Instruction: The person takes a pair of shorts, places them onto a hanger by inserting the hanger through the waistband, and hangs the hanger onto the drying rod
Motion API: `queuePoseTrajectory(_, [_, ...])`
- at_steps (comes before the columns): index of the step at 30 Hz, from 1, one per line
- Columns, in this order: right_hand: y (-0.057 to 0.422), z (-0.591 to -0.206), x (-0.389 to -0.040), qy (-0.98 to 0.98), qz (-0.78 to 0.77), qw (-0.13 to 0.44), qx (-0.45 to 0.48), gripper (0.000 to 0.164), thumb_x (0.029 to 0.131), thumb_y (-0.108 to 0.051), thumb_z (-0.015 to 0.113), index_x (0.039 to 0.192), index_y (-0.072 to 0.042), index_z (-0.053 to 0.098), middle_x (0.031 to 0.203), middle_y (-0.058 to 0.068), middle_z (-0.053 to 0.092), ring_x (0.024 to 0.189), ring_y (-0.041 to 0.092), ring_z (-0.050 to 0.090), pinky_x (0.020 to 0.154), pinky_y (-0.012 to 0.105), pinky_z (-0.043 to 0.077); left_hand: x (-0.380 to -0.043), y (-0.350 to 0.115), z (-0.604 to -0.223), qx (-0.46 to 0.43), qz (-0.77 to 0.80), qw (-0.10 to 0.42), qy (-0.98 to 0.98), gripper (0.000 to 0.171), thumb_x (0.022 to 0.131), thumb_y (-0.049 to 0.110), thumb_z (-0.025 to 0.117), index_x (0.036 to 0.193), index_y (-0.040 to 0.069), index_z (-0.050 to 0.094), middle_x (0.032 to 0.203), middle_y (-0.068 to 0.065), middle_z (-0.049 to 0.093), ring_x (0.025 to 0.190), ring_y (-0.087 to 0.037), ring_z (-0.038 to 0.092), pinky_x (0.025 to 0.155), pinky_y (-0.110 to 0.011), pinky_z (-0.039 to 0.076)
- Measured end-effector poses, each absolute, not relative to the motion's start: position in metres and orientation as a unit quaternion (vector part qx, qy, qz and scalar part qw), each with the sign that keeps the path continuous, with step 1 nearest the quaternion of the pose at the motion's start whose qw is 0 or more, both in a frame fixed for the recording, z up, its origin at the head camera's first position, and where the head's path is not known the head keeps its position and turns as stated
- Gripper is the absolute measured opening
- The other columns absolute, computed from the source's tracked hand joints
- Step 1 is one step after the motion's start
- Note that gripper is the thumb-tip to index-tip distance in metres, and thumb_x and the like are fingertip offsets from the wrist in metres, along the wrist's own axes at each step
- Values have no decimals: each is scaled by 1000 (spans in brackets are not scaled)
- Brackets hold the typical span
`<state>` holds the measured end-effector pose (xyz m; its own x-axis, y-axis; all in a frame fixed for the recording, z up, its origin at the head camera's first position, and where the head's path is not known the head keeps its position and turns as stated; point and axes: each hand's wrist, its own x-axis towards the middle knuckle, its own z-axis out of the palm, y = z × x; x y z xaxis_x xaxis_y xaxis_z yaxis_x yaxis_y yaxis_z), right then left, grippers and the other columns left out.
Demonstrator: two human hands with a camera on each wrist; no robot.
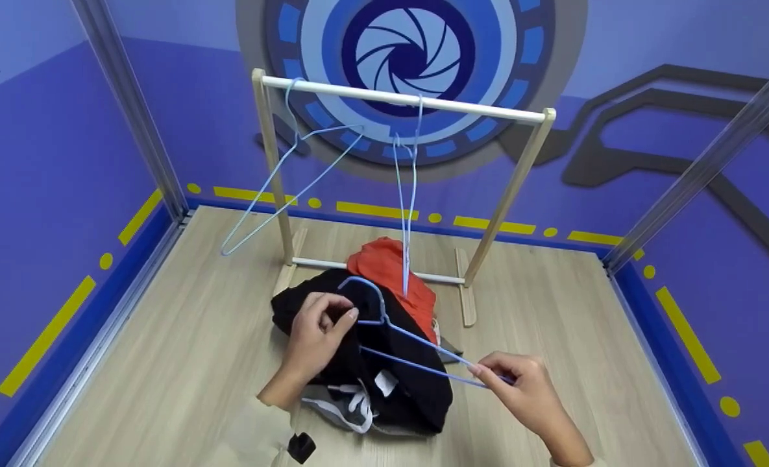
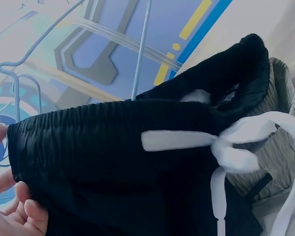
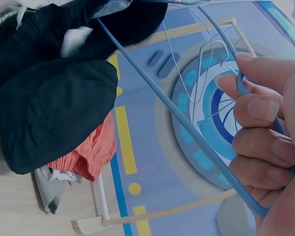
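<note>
My left hand [image 1: 313,334] pinches the waistband of black shorts [image 2: 88,162] between thumb and fingers. A white drawstring [image 2: 236,152] is tied in a bow at the front of that waistband. In my right hand [image 1: 517,389] is the right end of a blue wire hanger [image 1: 423,341], gripped by curled fingers, as the right wrist view confirms. The hanger's hook rises above the waistband, near my left fingertips. Its left end passes behind the black cloth and is hidden there, while its right part sticks out beyond the opening.
Behind the shorts stands a wooden rack [image 1: 358,93] with two more blue hangers, one at the left [image 1: 329,168] and one near the middle [image 1: 418,123]. A red garment [image 1: 384,259] and a grey garment [image 1: 332,412] lie around the black shorts. Purple walls enclose the table.
</note>
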<state>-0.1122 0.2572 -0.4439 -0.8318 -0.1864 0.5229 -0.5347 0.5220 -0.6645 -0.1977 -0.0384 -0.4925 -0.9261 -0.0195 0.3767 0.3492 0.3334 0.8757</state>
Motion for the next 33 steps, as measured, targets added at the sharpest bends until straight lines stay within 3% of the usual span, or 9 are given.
queuePoseTrajectory(8, [261,-445,-112,-853,446,181,201,14,77,0,69,68,-10,65,50,-7,46,47,-8,32,39,12,28,-192,-36,-485,-192,-576,195,-770,9,81,16,69,90,15,70,96,-2,62,63,-15,48,53,-28,39])
queuePoseTrajectory(15, [259,-447,-110,-853,445,182,203,19,77,-1,69,68,-17,64,49,-8,45,47,-7,32,40,11,28,-184,-35,-471,-255,-560,258,-745,8,74,3,72,80,8,72,82,-4,68,81,-21,55,74,-29,40])
queuePoseTrajectory(25, [259,-450,-110,-844,456,194,207,22,76,3,69,68,-17,64,48,-7,42,46,-7,29,38,11,25,-196,-37,-504,-276,-545,158,-775,11,87,26,62,95,22,67,95,14,64,94,-5,59,85,-28,36])
queuePoseTrajectory(33, [258,-451,-110,-840,460,199,208,21,74,4,69,67,-15,64,48,-7,42,46,-7,30,39,11,26,-191,-33,-504,-275,-533,146,-787,8,89,31,59,96,32,63,93,19,61,92,-2,58,79,-27,36])
